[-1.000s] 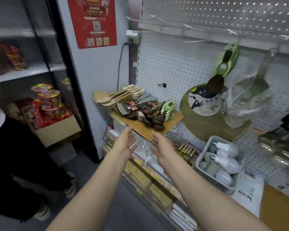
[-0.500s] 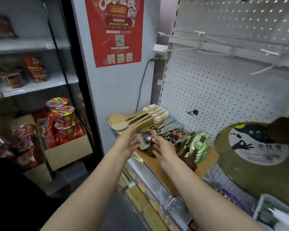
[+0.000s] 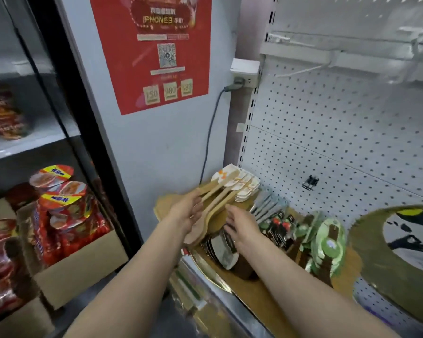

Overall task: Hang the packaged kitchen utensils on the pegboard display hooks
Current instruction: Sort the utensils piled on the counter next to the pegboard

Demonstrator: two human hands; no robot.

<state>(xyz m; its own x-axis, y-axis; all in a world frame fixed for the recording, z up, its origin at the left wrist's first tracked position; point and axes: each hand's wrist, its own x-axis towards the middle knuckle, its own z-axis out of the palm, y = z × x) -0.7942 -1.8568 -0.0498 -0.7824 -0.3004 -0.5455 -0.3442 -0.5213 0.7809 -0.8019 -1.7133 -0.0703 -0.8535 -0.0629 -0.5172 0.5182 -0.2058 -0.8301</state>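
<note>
Both bare arms reach over the front edge of the brown wooden shelf board [image 3: 259,292], which juts out from the white perforated pegboard [image 3: 340,147]. The left hand [image 3: 187,214] lies against the bundle of pale wooden spatulas with white card headers [image 3: 226,193], fingers loosely bent at the handles; whether they close round them I cannot tell. The right hand [image 3: 242,223] hovers just beside those handles with straight, relaxed fingers, holding nothing. The spatulas lie fanned at the shelf's left end, at least 3 handles showing, the rest hidden in the stack.

To their right sits a heap of dark utensils in red-and-black packaging [image 3: 276,228], then a stack of green-carded brown utensils [image 3: 327,242]; neither can be counted. 1 round green mat with a black hand print [image 3: 401,247] leans at the far right.

Above the goods the pegboard is open, with 1 thin white wire hook [image 3: 300,71] sticking out near the top rail and 1 small black clip [image 3: 310,182] lower down. On the left, a red poster [image 3: 154,50] hangs on the grey wall [image 3: 156,152], and a cardboard box of red noodle cups [image 3: 64,215] stands by the black door frame [image 3: 83,132].
</note>
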